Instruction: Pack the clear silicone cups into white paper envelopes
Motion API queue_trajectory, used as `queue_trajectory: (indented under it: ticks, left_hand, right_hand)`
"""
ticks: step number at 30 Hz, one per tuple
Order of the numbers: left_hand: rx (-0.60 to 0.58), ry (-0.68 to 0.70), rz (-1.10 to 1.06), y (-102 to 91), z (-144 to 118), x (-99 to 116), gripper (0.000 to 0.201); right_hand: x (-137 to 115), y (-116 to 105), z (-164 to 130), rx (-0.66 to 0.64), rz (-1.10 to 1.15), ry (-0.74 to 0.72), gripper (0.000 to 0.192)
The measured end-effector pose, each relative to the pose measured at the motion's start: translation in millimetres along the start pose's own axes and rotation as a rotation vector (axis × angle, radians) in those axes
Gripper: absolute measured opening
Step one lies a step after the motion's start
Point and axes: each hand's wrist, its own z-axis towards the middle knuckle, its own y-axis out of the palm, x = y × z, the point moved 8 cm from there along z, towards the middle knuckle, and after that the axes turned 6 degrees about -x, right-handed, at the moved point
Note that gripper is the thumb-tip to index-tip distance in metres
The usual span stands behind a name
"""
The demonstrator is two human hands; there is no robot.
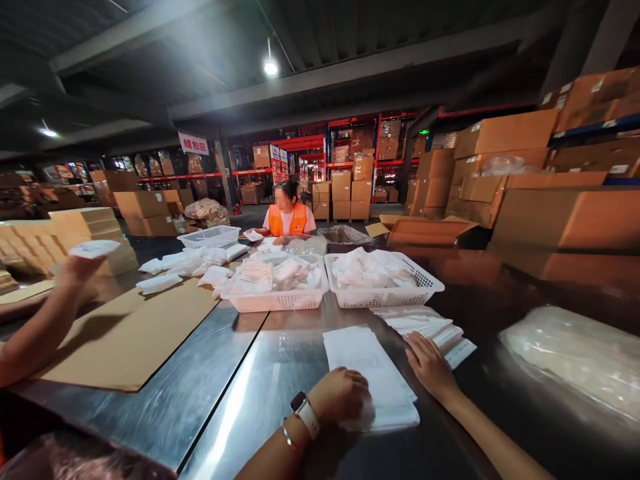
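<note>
Here, on the shiny steel bench [280, 373], a flat white paper-backed pouch [367, 373] is pinned, long axis running away from the wearer, under the closed left hand [340, 395]; the right hand [430, 363], fingers flat, lies just beside it.

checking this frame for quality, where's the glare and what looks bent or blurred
Head view: a ceiling lamp flares and streaks bright glare on the steel table beside the left hand; the wide lens bows the boxes and beams at the edges; the plastic bag right of the right hand looks smeared; the background is dim.
</note>
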Motion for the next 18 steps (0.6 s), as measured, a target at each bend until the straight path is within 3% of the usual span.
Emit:
queue_trajectory:
  ticks: [5, 8, 10, 12, 15, 18]
  left_hand:
    - [0.089, -0.022, -0.117, -2.5, -2.3, -4.6, 0.037]
    - [0.132, -0.023, -0.164, -1.8, -4.0, -7.1, 0.045]
    - [0.137, -0.037, -0.178, 2.0, -4.2, -10.5, 0.045]
    - [0.117, -0.087, -0.160, 9.6, -4.4, -17.1, 0.045]
    - [0.077, -0.186, -0.097, 23.5, -5.9, -31.8, 0.051]
    - [0.091, -0.215, -0.072, 32.9, -7.1, -45.5, 0.051]
  right_hand:
    - [-9.8, -23.1, -16.1, -0.033, 0.006, -0.012, 0.037]
    - [6.0, -36.6, -44.0, -0.142, -0.036, -0.015, 0.038]
    - [41.2, -47.5, -67.3, -0.238, -0.111, 0.098, 0.041]
    - [91.5, -67.4, -94.0, -0.300, -0.222, 0.307, 0.044]
    - [157.8, -115.7, -132.9, -0.306, -0.364, 0.573, 0.045]
    - [195.3, -175.4, -160.3, -0.247, -0.483, 0.737, 0.047]
